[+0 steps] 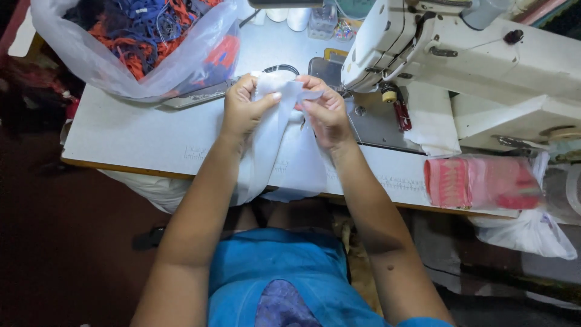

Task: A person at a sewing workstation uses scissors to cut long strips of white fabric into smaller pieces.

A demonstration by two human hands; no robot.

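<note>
While both hands hover over the pale surface (139,136) just in front of the sewing machine (484,66), they share one piece of white fabric (284,145). The left hand (242,109) pinches its upper edge between thumb and fingers; the right hand (327,112) is closed on the facing edge — the rest of the cloth hangs down over the surface's near edge toward the lap. To do this well, I judge the edges should be kept level and lightly taut, with wrinkles worked out before the cloth nears the needle area. A clear bag of red and blue scraps (145,42) sits to the left — a wrapped pink bundle (478,181) lies to the right.
</note>
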